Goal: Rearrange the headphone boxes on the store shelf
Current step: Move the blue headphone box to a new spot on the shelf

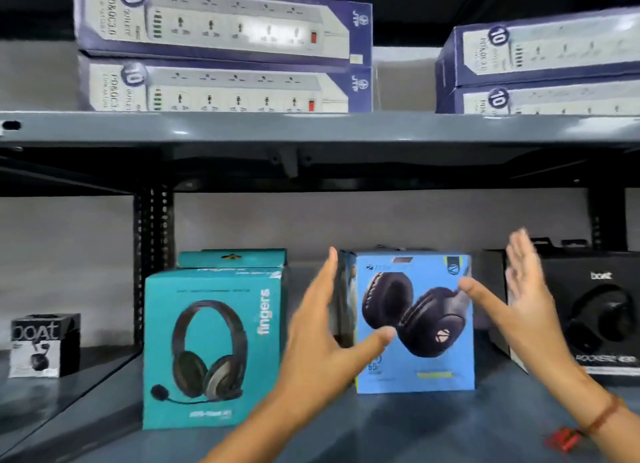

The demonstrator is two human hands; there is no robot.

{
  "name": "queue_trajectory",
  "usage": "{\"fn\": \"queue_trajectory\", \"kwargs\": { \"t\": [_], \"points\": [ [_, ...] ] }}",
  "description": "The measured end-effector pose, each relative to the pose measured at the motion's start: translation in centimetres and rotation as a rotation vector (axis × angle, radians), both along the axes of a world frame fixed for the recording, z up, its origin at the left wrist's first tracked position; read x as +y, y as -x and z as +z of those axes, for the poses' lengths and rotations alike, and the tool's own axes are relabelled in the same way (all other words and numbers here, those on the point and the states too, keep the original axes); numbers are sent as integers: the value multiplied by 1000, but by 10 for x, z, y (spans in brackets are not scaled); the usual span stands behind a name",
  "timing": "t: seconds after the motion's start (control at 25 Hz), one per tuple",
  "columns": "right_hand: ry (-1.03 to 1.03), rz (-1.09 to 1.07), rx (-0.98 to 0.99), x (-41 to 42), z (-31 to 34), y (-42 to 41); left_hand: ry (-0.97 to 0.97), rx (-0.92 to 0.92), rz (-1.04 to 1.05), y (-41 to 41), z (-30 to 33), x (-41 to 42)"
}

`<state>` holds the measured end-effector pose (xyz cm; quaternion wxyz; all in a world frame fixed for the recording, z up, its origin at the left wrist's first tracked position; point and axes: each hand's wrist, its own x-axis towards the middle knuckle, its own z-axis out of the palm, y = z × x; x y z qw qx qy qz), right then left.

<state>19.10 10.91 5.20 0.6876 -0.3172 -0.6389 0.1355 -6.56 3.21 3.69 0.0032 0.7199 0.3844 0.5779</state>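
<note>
A blue headphone box point(415, 358) stands upright on the grey shelf point(381, 428), middle right. My left hand point(322, 327) is spread open at the box's left edge, its thumb lying across the box front. My right hand point(519, 300) is open at the right edge, thumb touching the upper right of the front, fingers blurred. Neither hand grips the box. A teal "fingers" headset box point(211, 348) stands to the left, with a second teal box point(232, 258) behind it. A black "boat" headphone box point(595, 310) stands at the right.
A small black "boat" earbud box point(43, 345) sits in the neighbouring bay at far left, past a perforated black upright point(152, 255). Purple power-strip boxes point(221, 43) are stacked on the shelf above. A narrow gap separates the teal and blue boxes.
</note>
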Motion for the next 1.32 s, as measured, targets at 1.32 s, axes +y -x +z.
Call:
{"fn": "queue_trajectory", "kwargs": {
  "t": [1.32],
  "points": [
    [435,379,-506,82,-45,-41,782,-247,-192,-11,-32,87]
  ]
}}
